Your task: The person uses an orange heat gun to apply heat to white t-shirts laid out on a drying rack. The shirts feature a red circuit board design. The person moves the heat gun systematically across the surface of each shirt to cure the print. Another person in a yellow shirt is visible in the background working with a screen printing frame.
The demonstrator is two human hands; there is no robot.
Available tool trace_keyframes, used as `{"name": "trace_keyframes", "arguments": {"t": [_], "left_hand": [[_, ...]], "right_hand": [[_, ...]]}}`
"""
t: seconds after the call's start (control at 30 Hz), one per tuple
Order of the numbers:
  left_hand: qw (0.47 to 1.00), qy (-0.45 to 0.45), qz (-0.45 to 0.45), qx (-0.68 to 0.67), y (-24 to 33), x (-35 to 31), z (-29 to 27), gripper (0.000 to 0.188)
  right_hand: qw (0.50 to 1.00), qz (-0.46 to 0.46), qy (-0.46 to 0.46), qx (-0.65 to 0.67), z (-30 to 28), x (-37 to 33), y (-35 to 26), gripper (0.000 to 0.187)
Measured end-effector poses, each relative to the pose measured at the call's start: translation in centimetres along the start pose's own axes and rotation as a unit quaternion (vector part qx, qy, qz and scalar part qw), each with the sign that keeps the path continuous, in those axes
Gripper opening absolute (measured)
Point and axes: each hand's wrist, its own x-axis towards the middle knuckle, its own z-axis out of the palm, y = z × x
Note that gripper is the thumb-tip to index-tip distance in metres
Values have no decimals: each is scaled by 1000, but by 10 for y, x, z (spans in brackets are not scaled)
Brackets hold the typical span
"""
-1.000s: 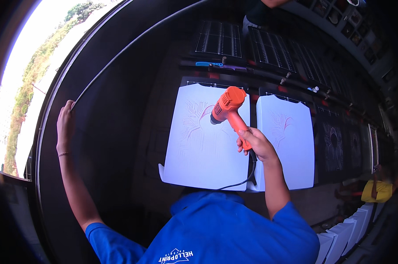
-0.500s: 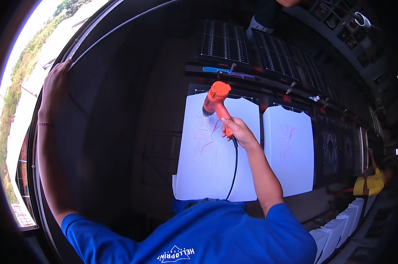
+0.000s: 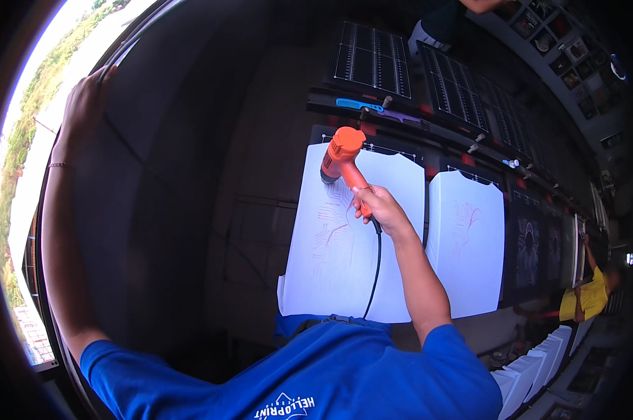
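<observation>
My right hand point(image 3: 381, 208) is closed around the handle of an orange heat gun point(image 3: 347, 155). Its dark nozzle points down over a white T-shirt point(image 3: 372, 259) laid flat on a dark board, near thin grey and reddish line printing. From the handle a black cord point(image 3: 377, 273) runs down towards my body. Far to the left, my raised left hand point(image 3: 85, 105) is closed at the window's edge, where a dark cable point(image 3: 129, 46) passes through or against it. Its fingertips are partly hidden.
A second printed white T-shirt point(image 3: 465, 238) lies to the right. Beyond are dark gridded boards point(image 3: 372, 61) and a rail with a blue tool point(image 3: 358, 105). A person in yellow point(image 3: 591, 297) is at the right; another person point(image 3: 439, 24) stands at the back. White stacked items point(image 3: 533, 374) sit lower right.
My left hand has moved a little up along the window's edge, and the cable there lies nearer the frame. The heat gun has moved slightly left over the shirt. The view has shifted.
</observation>
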Motion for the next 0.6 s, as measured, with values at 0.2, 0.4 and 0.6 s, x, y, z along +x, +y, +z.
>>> {"name": "trace_keyframes", "arguments": {"t": [0.2,0.4,0.6], "left_hand": [[998,26,-12,-56,-13,7,18,43],[997,39,4,-72,-23,7,13,40],[990,92,7,-110,-10,8,21,46]], "right_hand": [[1000,16,22,4,1,2,7,37],[999,25,29,-17,6,-5,-10,33],[998,42,2,-40,0,-21,-9,38]]}}
